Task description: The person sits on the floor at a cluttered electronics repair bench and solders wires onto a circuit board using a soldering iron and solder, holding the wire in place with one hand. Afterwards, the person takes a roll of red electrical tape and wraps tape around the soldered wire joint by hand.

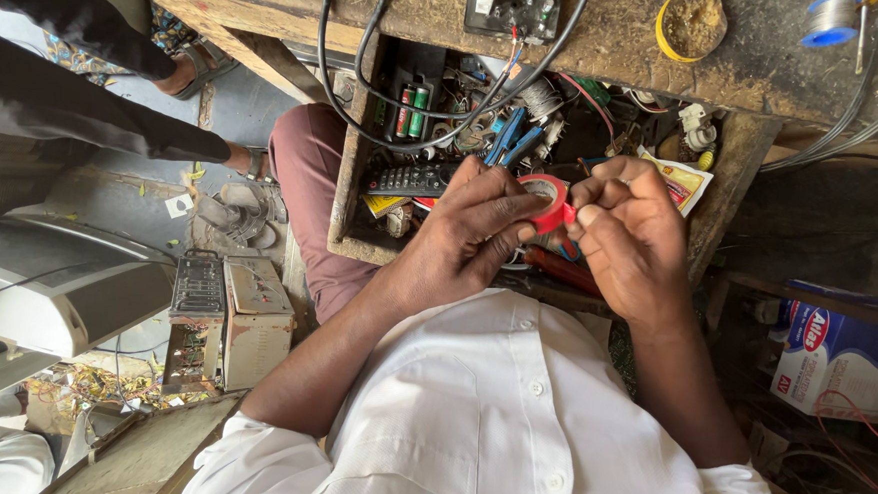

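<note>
Red tape roll (545,200) sits pinched between both hands above the open drawer (346,197): my left hand (475,234) clamps it, my right hand (628,235) picks at its edge. If the fingertips slip, I reckon it drops among the drawer's clutter.

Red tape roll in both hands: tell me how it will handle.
The red tape roll looks small and hollow, so it is probably light. Its round shape would likely roll if set on edge. The left hand and right hand pinch it, suggesting a fairly stiff ring.
</note>
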A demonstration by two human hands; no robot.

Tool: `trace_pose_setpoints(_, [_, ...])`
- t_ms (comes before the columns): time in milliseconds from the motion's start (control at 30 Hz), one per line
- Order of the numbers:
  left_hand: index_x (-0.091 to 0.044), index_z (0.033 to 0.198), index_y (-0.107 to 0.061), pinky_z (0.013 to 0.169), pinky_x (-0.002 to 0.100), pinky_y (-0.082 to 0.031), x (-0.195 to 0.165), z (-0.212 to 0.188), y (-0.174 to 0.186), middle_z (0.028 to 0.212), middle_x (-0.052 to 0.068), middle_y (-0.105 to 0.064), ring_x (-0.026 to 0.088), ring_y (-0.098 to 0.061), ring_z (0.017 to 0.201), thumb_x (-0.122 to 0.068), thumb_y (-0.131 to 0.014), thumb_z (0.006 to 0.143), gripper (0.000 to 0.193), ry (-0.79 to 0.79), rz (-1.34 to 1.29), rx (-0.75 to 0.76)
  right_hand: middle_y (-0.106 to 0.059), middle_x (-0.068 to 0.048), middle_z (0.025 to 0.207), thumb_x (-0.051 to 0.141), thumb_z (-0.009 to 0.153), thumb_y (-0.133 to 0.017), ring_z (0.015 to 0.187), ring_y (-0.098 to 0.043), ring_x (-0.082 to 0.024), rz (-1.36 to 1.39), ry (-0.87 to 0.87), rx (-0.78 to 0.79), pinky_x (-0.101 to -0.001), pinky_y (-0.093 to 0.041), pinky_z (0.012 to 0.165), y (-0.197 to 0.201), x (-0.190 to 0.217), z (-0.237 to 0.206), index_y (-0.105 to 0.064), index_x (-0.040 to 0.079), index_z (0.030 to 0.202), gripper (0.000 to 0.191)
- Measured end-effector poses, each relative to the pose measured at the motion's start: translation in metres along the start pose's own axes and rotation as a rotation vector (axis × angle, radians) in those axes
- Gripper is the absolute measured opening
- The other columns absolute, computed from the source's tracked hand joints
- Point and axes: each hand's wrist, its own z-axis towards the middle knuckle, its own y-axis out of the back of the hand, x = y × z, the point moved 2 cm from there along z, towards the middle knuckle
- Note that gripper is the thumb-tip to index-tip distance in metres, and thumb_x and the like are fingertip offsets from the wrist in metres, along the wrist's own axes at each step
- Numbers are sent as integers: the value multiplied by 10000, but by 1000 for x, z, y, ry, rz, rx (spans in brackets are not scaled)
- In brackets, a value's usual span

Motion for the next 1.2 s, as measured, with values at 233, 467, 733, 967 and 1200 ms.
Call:
trace_pose_setpoints(233, [-9,1265,-674,902,388,-437,-2,0,1,1025,85,-600,256,-536,966,-47,-734,979,295,11,99,-36,-565,-150,1289,-177,929,-708,1045,-621,-143,-568,431,32,-286,-563,951,-21,4,-10,-394,35,1339,558])
trace_pose_setpoints(467, [-11,1251,-674,909,399,-435,0,-1,1,1039,88,-600,264,-547,979,-36,-741,957,303,-58,175,-25,-634,-180,1186,-189,980,-690,1040,-669,-196,-855,525,-45,-287,-587,927,-18,-7,-11,-420,-24,1300,450])
trace_pose_setpoints(733, [-19,1063,-730,964,368,-485,5,-4,-5,1033,75,-627,263,-580,1050,-125,-831,902,218,20,-69,-65,-646,-150,1130,-147,988,-626,997,-670,-167,-376,156,-95,-317,-607,892,0,-3,-6,-443,39,1197,334])
trace_pose_setpoints(967, [-6,1029,-720,987,323,-547,14,-11,-13,1193,125,-677,196,-659,1136,-34,-741,988,54,218,-546,42,-642,-161,1056,-120,965,-598,912,-637,-203,327,-95,74,-386,-560,837,7,-10,-4,-486,80,1194,324])
trace_pose_setpoints(1200, [-8,986,-666,1076,324,-504,29,-14,-21,1197,97,-628,188,-597,1278,-1,-711,993,46,235,-758,-25,-627,-142,1123,-98,1001,-565,986,-627,-198,308,-64,28,-364,-543,894,4,-15,-3,-495,75,1219,286])
